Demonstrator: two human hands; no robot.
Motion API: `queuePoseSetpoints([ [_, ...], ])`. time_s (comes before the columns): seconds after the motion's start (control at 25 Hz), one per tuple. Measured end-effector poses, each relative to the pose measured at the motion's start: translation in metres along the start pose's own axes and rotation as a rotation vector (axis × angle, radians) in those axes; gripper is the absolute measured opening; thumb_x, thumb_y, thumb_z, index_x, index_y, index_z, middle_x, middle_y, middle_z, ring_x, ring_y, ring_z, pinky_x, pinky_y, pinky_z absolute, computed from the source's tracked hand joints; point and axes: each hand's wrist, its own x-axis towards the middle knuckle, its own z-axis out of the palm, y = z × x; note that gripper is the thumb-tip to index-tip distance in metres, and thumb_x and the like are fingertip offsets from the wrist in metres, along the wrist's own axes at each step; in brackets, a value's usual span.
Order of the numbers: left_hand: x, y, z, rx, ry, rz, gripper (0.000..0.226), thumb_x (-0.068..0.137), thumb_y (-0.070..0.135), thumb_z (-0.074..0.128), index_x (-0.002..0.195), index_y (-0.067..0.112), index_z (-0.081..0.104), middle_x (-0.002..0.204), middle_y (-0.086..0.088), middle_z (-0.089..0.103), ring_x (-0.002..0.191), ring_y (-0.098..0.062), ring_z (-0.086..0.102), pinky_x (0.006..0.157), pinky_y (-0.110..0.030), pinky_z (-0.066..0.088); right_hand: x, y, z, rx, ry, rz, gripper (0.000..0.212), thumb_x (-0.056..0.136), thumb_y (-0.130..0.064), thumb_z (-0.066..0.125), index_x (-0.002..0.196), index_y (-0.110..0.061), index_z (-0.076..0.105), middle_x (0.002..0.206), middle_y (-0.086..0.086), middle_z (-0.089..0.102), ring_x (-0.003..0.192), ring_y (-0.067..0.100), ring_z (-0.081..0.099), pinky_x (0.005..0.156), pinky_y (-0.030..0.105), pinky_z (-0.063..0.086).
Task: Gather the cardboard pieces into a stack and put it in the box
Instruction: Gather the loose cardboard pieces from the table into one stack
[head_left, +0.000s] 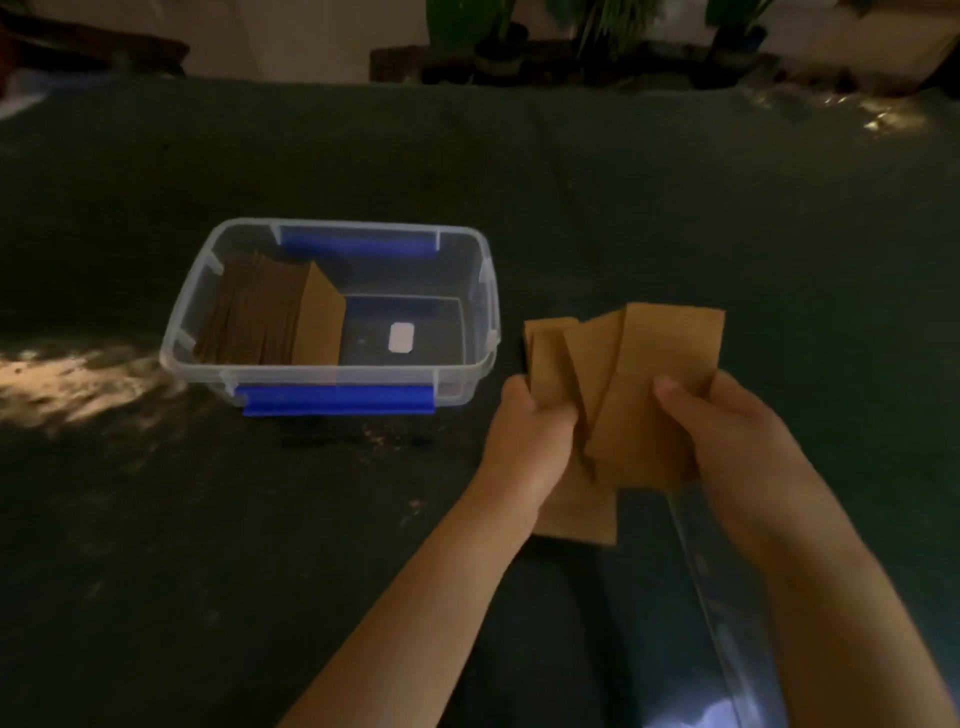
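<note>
Several brown cardboard pieces (654, 374) are fanned out unevenly between both hands, right of the box. My left hand (530, 441) grips their left side and my right hand (727, 431) grips the right side, thumb on top. One more cardboard piece (582, 514) lies flat on the dark cloth below the left hand. The clear plastic box (467, 371) with blue clips stands to the left. A leaning stack of cardboard (270, 317) fills its left half.
A dark green cloth (519, 171) covers the table. A clear lid edge (727, 623) runs along under my right forearm. Potted plants (597, 36) line the far edge. A white label (400, 338) shows on the box floor.
</note>
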Motion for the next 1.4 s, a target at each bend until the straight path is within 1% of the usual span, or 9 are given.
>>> queuePoseSetpoints([
  [0.28, 0.096, 0.011, 0.025, 0.388, 0.363, 0.197, 0.034, 0.092, 0.029, 0.036, 0.110, 0.003, 0.048, 0.121, -0.018, 0.053, 0.110, -0.029, 0.048, 0.094, -0.041, 0.037, 0.107, 0.010, 0.025, -0.161, -0.262, 0.194, 0.045, 0.089, -0.035, 0.046, 0.128, -0.015, 0.037, 0.127, 0.008, 0.049, 0.107, 0.024, 0.051, 0.096, 0.046, 0.041],
  [0.4, 0.099, -0.006, 0.029, 0.459, 0.388, 0.182, 0.056, 0.092, 0.038, 0.032, 0.134, 0.002, 0.027, 0.142, -0.021, 0.032, 0.130, -0.033, 0.029, 0.105, -0.051, 0.027, 0.115, 0.028, 0.039, -0.351, -0.239, 0.136, 0.062, 0.086, -0.035, 0.053, 0.138, -0.020, 0.023, 0.140, 0.008, 0.032, 0.121, 0.028, 0.040, 0.096, 0.045, 0.042],
  [0.48, 0.099, -0.010, 0.032, 0.424, 0.374, 0.072, 0.069, 0.085, 0.029, 0.049, 0.140, 0.009, 0.012, 0.146, -0.017, 0.022, 0.130, -0.034, 0.024, 0.105, -0.050, 0.027, 0.110, 0.036, 0.046, -0.396, -0.236, 0.059, 0.070, 0.086, -0.034, 0.053, 0.142, -0.024, 0.013, 0.145, 0.006, 0.020, 0.128, 0.030, 0.030, 0.098, 0.046, 0.039],
  [0.64, 0.104, 0.002, 0.027, 0.082, 0.368, -0.106, 0.055, 0.074, 0.025, 0.064, 0.121, 0.014, 0.039, 0.115, -0.009, 0.047, 0.088, -0.022, 0.047, 0.072, -0.036, 0.038, 0.096, 0.049, 0.052, -0.350, -0.260, -0.056, 0.068, 0.084, -0.038, 0.051, 0.141, -0.025, 0.017, 0.143, 0.000, 0.021, 0.128, 0.025, 0.024, 0.092, 0.039, 0.034],
  [0.72, 0.102, 0.006, 0.026, 0.186, 0.300, -0.104, 0.040, 0.077, 0.024, 0.061, 0.112, 0.015, 0.043, 0.100, -0.006, 0.048, 0.073, -0.015, 0.042, 0.070, -0.032, 0.033, 0.088, 0.050, 0.052, -0.223, -0.239, -0.028, 0.061, 0.084, -0.039, 0.051, 0.138, -0.028, 0.025, 0.139, 0.000, 0.026, 0.124, 0.024, 0.031, 0.091, 0.039, 0.036],
  [0.88, 0.074, 0.015, 0.032, 0.689, 0.206, 0.225, 0.061, 0.080, 0.017, 0.057, 0.133, 0.019, 0.026, 0.122, -0.011, 0.046, 0.100, -0.022, 0.049, 0.080, -0.031, 0.037, 0.060, 0.054, 0.039, 0.029, -0.296, -0.018, 0.028, 0.086, -0.032, 0.051, 0.112, -0.036, 0.042, 0.128, -0.002, 0.041, 0.113, 0.019, 0.048, 0.094, 0.041, 0.045],
  [1.08, -0.016, -0.013, -0.020, 1.021, 0.122, 0.700, 0.085, 0.071, 0.024, 0.062, 0.132, 0.043, 0.007, 0.122, 0.011, 0.030, 0.096, 0.000, 0.032, 0.078, -0.024, 0.032, 0.024, 0.044, 0.008, -0.155, -0.311, -0.382, 0.075, 0.085, -0.027, 0.053, 0.139, -0.045, 0.005, 0.146, -0.024, 0.021, 0.131, -0.010, 0.021, 0.102, 0.019, 0.025],
  [1.24, -0.050, -0.050, -0.094, 1.307, 0.201, 0.622, 0.094, 0.073, 0.028, 0.060, 0.122, 0.046, -0.018, 0.137, 0.012, 0.026, 0.116, -0.003, 0.030, 0.093, -0.024, 0.021, -0.010, 0.049, 0.072, -0.264, -0.609, -0.397, 0.063, 0.084, -0.027, 0.052, 0.132, -0.053, 0.019, 0.135, -0.026, 0.039, 0.116, -0.016, 0.037, 0.092, 0.016, 0.034],
  [1.4, -0.048, -0.074, -0.123, 1.211, 0.121, 0.544, 0.094, 0.079, 0.034, 0.057, 0.121, 0.047, -0.027, 0.146, 0.014, 0.012, 0.124, 0.006, 0.008, 0.098, -0.021, 0.000, -0.026, 0.073, 0.122, -0.218, -0.550, -0.379, 0.067, 0.084, -0.014, 0.056, 0.134, -0.044, 0.024, 0.134, -0.016, 0.042, 0.117, -0.011, 0.040, 0.095, 0.016, 0.035],
])
